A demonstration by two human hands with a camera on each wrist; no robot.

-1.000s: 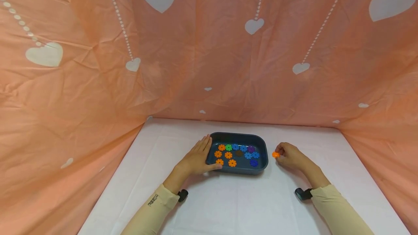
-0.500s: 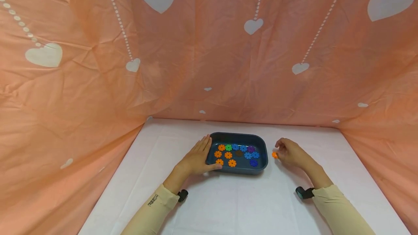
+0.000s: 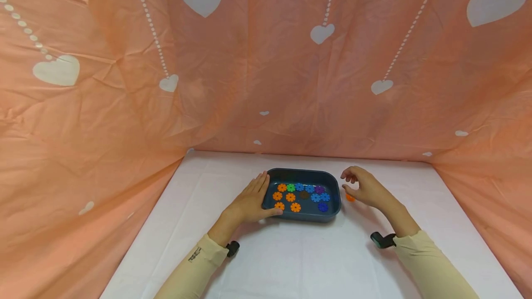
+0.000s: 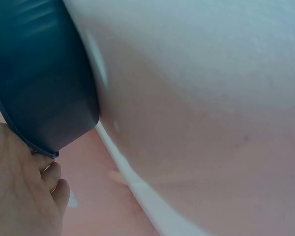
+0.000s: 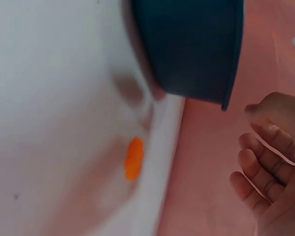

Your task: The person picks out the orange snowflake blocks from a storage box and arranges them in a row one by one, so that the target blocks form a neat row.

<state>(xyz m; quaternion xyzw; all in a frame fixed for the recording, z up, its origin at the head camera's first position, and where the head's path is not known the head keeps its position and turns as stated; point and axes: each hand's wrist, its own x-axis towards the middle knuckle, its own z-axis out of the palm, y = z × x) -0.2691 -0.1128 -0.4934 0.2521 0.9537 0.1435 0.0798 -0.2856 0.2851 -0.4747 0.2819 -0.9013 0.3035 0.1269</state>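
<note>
A dark blue rectangular tray [image 3: 305, 217] sits on the white table. In it lie several small flower-shaped plastic discs, among them an orange disc [image 3: 295, 207], a green disc [image 3: 291, 188], a purple disc [image 3: 319, 189] and a dark blue disc [image 3: 323, 207]. My left hand [image 3: 248, 203] rests against the tray's left end, its fingers straight along the rim and its thumb across the front corner. My right hand [image 3: 364, 190] hovers beside the tray's right end, fingers loosely bent and holding nothing. Below it, an orange piece [image 5: 134, 160] lies on the table, partly hidden in the head view.
The white tabletop [image 3: 299, 262] runs back to a peach curtain [image 3: 291, 82] with white hearts, which also flanks both sides. Small black wrist cameras sit at both sleeve cuffs.
My right hand has let go of the orange piece, leaving it on the table, and has lifted and moved left toward the tray. My left hand and the tray have stayed put.
</note>
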